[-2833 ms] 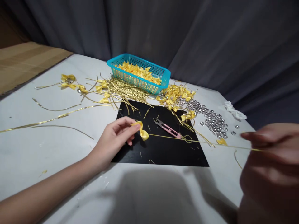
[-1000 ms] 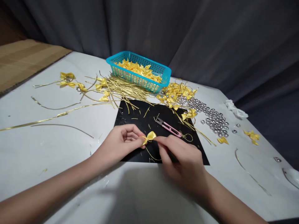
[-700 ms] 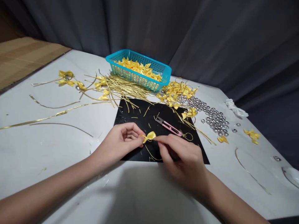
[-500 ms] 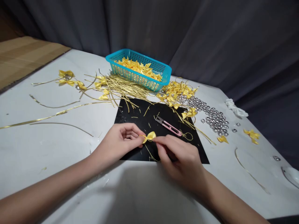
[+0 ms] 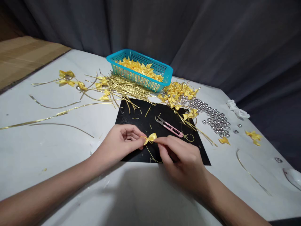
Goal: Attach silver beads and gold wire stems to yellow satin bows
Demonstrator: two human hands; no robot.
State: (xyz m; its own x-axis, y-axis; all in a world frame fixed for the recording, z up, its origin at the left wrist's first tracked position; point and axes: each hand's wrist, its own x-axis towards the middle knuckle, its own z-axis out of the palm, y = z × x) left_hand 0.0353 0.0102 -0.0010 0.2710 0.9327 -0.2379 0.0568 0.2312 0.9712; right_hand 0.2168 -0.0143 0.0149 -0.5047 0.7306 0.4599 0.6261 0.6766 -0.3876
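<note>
Between my hands, over the black mat (image 5: 134, 121), is a small yellow ribbon bow (image 5: 151, 137). My left hand (image 5: 125, 138) pinches its left side between thumb and fingertips. From the right, my right hand (image 5: 180, 153) is closed, its index finger and thumb at the bow's right edge; what lies between those fingertips is too small to make out clearly. A thin gold cord (image 5: 150, 153) hangs from the bow and curves toward my right hand. Pink thread snips (image 5: 172, 128) lie on the mat just beyond, with a loop of gold cord at the handle.
Behind the mat stands a blue basket (image 5: 168, 77) of yellow bows, with a bundle of gold cords (image 5: 128, 88) before it. Silver heart-shaped pieces (image 5: 217, 121) and a heap of corded bows (image 5: 181, 91) lie right. Loose cords (image 5: 62, 127) and bows (image 5: 67, 78) lie left.
Almost nothing differs. Both hands stay around the bow in the same place, and the things on the table have not moved.
</note>
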